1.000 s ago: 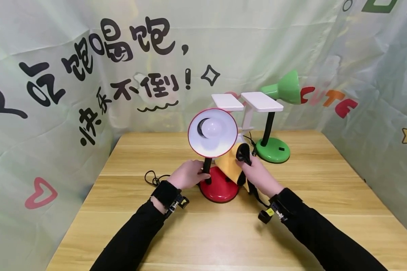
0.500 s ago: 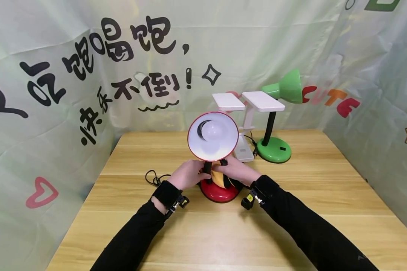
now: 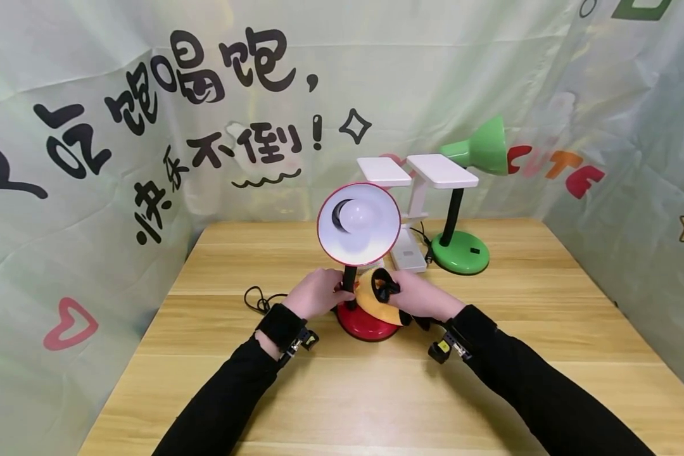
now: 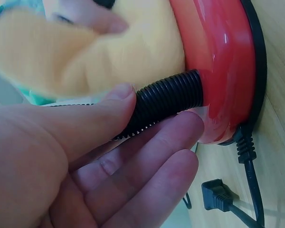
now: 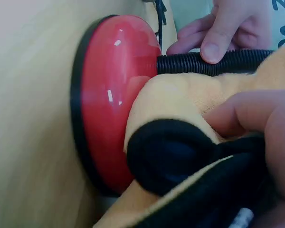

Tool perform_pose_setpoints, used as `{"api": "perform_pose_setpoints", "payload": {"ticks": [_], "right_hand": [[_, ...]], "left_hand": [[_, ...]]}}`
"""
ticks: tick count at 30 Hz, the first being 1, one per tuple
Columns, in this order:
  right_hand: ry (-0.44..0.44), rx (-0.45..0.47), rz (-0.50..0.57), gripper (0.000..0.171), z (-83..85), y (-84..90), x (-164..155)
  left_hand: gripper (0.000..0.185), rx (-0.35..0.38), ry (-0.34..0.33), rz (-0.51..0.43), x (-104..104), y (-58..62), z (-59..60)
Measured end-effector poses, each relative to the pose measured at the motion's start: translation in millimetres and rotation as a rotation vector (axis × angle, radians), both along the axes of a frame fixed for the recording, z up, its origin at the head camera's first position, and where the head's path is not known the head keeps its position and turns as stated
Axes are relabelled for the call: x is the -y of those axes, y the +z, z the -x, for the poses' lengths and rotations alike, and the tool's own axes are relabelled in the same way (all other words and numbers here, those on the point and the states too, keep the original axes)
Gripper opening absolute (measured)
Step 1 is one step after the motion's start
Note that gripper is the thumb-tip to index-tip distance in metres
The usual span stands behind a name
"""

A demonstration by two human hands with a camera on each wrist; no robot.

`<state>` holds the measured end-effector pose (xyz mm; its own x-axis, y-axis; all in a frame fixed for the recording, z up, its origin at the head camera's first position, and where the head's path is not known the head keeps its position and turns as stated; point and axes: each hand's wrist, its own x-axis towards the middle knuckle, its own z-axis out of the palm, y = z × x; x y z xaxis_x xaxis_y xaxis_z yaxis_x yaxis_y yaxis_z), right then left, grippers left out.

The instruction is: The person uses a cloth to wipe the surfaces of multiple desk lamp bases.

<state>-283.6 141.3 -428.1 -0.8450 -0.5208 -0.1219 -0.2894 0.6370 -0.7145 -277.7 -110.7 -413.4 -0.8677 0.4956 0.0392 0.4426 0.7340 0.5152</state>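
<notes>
A desk lamp with a red base (image 3: 367, 328), a white-lined shade (image 3: 370, 244) and a black ribbed neck (image 4: 171, 95) stands on the table. My left hand (image 3: 316, 294) pinches the lower neck between thumb and fingers, seen close in the left wrist view. My right hand (image 3: 424, 294) grips a soft yellow fuzzy fabric item (image 5: 173, 92) with black parts; its exact kind is unclear. This fabric lies against the top of the red base and beside the neck. In the right wrist view a black rounded part (image 5: 168, 154) bulges out near my fingers.
Behind stand a green lamp (image 3: 460, 253) and two white flat-topped lamps (image 3: 441, 172). A black cord (image 3: 256, 301) lies left of the red base, its plug (image 4: 216, 194) on the table (image 3: 342, 399). Printed cloth walls (image 3: 108, 253) surround the tabletop.
My right hand brought the yellow fabric leftward onto the red base, close to the neck, then shifted slightly right. The shade dipped and rose again. My left hand stays on the neck.
</notes>
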Motion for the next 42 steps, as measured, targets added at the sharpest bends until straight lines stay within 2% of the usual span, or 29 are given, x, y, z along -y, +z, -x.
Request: {"api": "perform_pose_setpoints", "payload": {"ticks": [3,8,11,14,17,20,26,30,32,37,42], "right_hand": [[0.081,-0.016,-0.03,0.005,-12.1,-1.0,-1.3],[0.242,-0.164,-0.064,0.002,-31.3,-3.9,12.9],[0.288,-0.257,-0.075,0.008,-40.3,-5.7,29.1],[0.295,-0.303,-0.103,0.021,-48.3,-6.2,45.1],[0.28,-0.358,-0.177,0.036,-54.3,-6.4,56.3],[0.247,-0.372,-0.222,0.044,-57.7,-4.7,59.7],[0.136,-0.308,-0.214,0.048,-55.2,0.0,47.5],[0.079,-0.321,-0.255,0.052,-45.4,1.3,34.0],[0.052,-0.338,-0.255,0.049,-37.5,-0.2,26.2],[-0.024,-0.362,-0.184,0.039,-15.5,-6.2,11.1],[-0.078,-0.385,-0.16,0.049,0.6,-7.9,12.9]], "left_hand": [[0.017,0.018,-0.001,-0.007,0.6,0.5,-0.4],[0.017,0.002,-0.001,0.012,1.6,0.4,1.6],[0.017,-0.007,0.0,0.02,2.1,0.3,3.0],[0.017,-0.01,-0.005,0.02,2.8,-0.5,3.7],[0.017,-0.008,-0.009,0.02,2.9,-0.6,3.3],[0.017,-0.01,-0.011,0.025,2.5,-0.4,3.1],[0.017,-0.012,-0.011,0.037,0.8,-0.5,4.4],[0.017,0.004,0.0,0.042,0.4,-1.0,4.9],[0.017,0.013,0.002,0.039,0.3,-0.9,4.6],[0.017,0.03,-0.005,0.022,0.4,-1.1,3.9],[0.015,0.022,-0.011,0.014,0.8,-1.7,3.4]]}}
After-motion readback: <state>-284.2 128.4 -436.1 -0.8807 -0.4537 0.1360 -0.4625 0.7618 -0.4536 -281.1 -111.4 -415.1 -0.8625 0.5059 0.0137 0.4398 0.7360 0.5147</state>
